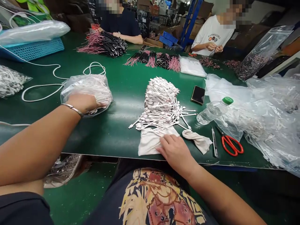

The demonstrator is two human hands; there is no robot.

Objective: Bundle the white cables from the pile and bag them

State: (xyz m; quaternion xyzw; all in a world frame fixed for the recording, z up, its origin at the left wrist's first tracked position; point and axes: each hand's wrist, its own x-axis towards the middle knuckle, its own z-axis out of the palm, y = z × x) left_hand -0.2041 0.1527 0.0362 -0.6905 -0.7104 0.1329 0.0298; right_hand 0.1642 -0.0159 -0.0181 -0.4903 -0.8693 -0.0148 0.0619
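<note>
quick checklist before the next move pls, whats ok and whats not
1. Right hand on the white cloth: ok, resting on it.
2. Left hand at the clear bag: ok; whether it grips anything, cannot tell.
3. White cable pile neatly gathered: not ok, several ends stick out.
4. Bottle capped: ok, green cap on.
5. Red-handled scissors apart from both hands: ok.
</note>
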